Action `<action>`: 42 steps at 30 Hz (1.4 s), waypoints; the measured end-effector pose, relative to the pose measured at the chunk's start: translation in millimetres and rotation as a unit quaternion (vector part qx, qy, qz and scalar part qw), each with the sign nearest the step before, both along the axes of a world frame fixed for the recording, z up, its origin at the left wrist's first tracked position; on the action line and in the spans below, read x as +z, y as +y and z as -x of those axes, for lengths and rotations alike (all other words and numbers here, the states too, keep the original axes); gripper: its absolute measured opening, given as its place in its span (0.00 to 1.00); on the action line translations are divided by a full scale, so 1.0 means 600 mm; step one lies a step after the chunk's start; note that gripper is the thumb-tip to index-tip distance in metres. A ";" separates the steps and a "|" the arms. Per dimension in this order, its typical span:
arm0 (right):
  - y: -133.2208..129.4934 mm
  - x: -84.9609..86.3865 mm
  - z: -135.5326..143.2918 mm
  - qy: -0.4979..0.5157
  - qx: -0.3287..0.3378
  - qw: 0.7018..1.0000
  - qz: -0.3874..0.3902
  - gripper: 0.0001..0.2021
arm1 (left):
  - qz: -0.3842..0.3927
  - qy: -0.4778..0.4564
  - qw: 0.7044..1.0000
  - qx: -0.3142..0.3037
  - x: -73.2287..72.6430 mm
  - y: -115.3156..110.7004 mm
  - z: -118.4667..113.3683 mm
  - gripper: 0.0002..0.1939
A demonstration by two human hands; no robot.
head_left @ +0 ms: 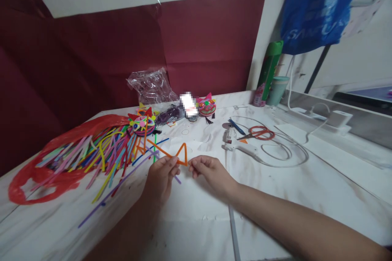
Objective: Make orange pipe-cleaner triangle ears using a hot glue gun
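Observation:
An orange pipe cleaner (pixel 185 151), bent into a triangle with a long straight tail to the left, is pinched between the fingers of my left hand (pixel 163 173). My right hand (pixel 208 170) is just right of the triangle's lower corner, its thumb and fingers pressed together; whether they grip the tip is too small to tell. Another bent orange pipe cleaner (pixel 145 140) lies on the table beyond my left hand, near a decorated colourful face piece (pixel 142 125).
Many coloured pipe cleaners (pixel 104 147) spill from a red bag (pixel 76 132) at left. On the right are a glue gun (pixel 232 138), scissors (pixel 261 132), a blue pen-like tool (pixel 236 126) and a white cable (pixel 301 159). A second face piece (pixel 207 107) stands at the back.

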State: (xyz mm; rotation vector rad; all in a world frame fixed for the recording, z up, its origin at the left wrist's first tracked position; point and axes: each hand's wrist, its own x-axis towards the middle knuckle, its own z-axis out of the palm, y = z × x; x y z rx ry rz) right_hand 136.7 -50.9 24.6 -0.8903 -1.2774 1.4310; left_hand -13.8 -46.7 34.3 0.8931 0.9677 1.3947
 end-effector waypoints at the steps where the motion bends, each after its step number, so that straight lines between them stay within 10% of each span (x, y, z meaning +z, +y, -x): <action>1: 0.000 -0.001 0.000 0.002 0.005 1.000 0.007 0.14 | 0.008 -0.017 1.000 -0.002 0.001 0.001 0.000 0.11; 42: -0.010 -0.028 0.004 -0.165 -0.102 0.968 -0.159 0.06 | 0.003 0.066 0.998 0.005 -0.010 -0.009 -0.021 0.14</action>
